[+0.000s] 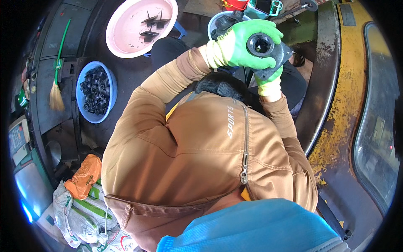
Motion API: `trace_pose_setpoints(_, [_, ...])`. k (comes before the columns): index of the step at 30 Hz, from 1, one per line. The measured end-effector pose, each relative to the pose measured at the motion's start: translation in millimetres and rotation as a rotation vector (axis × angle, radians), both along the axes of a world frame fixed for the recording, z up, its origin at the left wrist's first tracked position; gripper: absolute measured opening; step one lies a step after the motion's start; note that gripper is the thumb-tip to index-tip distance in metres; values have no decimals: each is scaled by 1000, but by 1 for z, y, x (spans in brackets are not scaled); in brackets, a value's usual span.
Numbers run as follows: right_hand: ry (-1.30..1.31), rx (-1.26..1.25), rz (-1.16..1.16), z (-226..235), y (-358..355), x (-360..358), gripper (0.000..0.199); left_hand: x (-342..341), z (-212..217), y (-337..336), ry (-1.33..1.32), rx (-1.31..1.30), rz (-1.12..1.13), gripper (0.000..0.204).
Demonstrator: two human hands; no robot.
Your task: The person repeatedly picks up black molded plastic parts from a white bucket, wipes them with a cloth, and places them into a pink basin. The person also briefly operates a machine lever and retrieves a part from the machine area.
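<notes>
The jacket (201,159) is brown, the gloves (241,40) green.

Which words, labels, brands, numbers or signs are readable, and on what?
Located only, wording not copied:
Brown jacket: white capitals beside the zip, legible.
Orange bag: dark lettering, too small to read.
White sacks: coloured print, broken up by folds.
Green-handled broom: label, too small.
Keypad panel: markings, too small.
Yellow machine: grey plate, unreadable.
Black part in the left hand: no print I can make out.
</notes>
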State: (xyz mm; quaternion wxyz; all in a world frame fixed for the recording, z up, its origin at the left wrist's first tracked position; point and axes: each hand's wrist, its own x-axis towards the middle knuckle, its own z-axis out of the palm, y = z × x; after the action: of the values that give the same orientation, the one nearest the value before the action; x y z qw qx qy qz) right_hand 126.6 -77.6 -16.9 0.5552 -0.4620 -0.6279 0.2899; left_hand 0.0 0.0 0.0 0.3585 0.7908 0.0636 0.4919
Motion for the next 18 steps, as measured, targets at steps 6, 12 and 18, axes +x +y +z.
trace_pose_setpoints(6, [-396, 26, 125, 17, -2, 23, 46, -1, 8, -2, -19, -45, -32, 44])
trace_pose_setpoints(12, [-270, -30, 242, 23, -3, 34, 52, -4, 11, -1, -44, -98, -132, 44])
trace_pose_setpoints(18, [-263, -142, 270, 11, -3, 41, 49, -9, 8, 2, 33, -128, -195, 42])
